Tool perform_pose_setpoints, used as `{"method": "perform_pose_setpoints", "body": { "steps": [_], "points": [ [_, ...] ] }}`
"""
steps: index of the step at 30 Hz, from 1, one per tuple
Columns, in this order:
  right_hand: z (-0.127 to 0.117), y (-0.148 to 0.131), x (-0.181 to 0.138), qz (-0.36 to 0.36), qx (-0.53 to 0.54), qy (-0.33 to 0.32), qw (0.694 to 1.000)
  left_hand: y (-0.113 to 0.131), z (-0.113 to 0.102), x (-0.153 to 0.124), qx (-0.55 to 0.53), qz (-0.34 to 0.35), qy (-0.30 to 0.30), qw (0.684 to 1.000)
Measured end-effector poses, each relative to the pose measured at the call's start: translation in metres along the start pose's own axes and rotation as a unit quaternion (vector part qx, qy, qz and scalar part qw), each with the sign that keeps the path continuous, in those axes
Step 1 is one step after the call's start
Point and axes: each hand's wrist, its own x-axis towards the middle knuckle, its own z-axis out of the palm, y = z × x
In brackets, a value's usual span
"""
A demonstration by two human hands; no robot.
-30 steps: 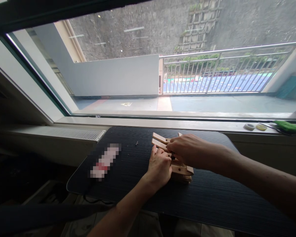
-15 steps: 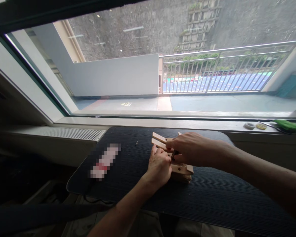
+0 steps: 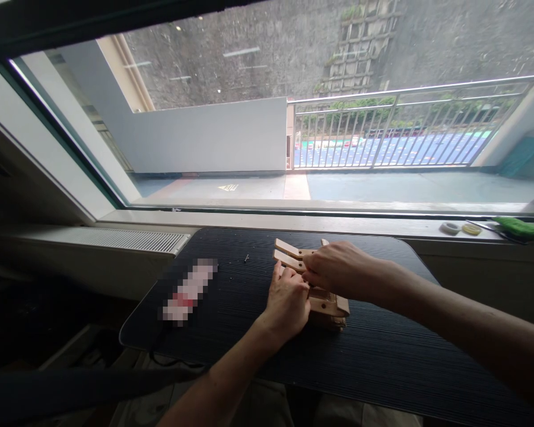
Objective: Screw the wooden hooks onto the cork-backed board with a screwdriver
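Note:
A small slatted wooden piece (image 3: 328, 305) with dark round holes and angled slat ends sits on the black table. My left hand (image 3: 289, 301) grips its near left side, one finger reaching along a slat and the others bent against the wood. Over the middle of the slats, my right hand (image 3: 340, 265) is closed, its fingertips meeting close to the left hand's. Whatever those right fingers hold is hidden beneath them. A small screw-like metal bit (image 3: 246, 258) lies left of the wooden piece.
The black table (image 3: 231, 326) stands against a window sill (image 3: 293, 222). A pixelated pink-and-red strip (image 3: 191, 292) lies on its left side. Two tape-like rolls (image 3: 451, 228) and a green cloth-like item (image 3: 518, 226) rest on the sill at right. A vented white radiator (image 3: 133, 239) is at left.
My right hand has turned and shifted slightly over the slats; the dark tool tip seen under its fingers before is now hidden. My left hand and the wooden piece have stayed put.

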Motion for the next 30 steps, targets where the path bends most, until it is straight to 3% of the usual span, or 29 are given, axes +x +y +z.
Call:
{"method": "perform_pose_setpoints", "body": {
  "steps": [6,11,20,26,30],
  "points": [
    [-0.016,0.000,-0.013,-0.013,0.026,-0.007,1.000,-0.002,0.001,0.000,0.010,0.008,-0.011,1.000],
    [-0.001,0.001,-0.008,-0.039,0.047,0.015,0.998,0.000,0.000,0.000,-0.016,-0.004,-0.007,1.000],
    [0.011,0.000,-0.004,0.006,0.017,0.067,0.998,-0.002,-0.005,-0.001,-0.022,0.000,-0.032,0.999],
    [0.014,-0.002,-0.004,-0.007,0.024,0.071,0.997,-0.004,-0.013,-0.003,0.028,0.046,-0.107,0.993],
    [0.011,-0.004,-0.007,0.000,0.032,0.068,0.997,-0.005,-0.011,-0.006,0.060,0.056,-0.117,0.990]
  ]
}}
